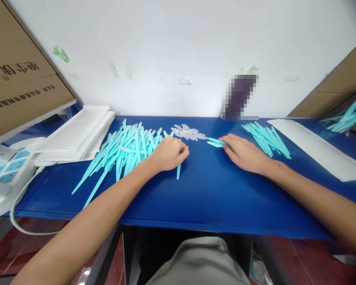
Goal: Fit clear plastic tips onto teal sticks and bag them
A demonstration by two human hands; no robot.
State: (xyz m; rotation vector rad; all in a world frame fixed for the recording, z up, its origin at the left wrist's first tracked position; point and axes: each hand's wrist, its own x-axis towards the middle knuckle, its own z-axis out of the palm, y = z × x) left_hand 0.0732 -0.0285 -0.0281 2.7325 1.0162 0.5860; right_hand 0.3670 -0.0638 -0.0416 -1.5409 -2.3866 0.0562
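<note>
On the blue table [207,194] my left hand [169,153] is curled shut around a turquoise plastic stick [178,171], whose tip pokes out below the fist. A large loose heap of the same turquoise sticks [124,152] lies just left of that hand. My right hand [243,152] lies palm down with its fingertips pressed on a pair of turquoise sticks [215,142]. Between the hands, farther back, sits a small pile of clear plastic caps [188,132]. A tidier bundle of turquoise sticks [267,138] lies right of my right hand.
Stacked white bags [77,136] lie at the back left, a long white bag [317,148] at the right. Cardboard boxes [17,79] stand at both sides, the right one [341,85] holding more sticks. A white device with a cable [6,174] is at far left.
</note>
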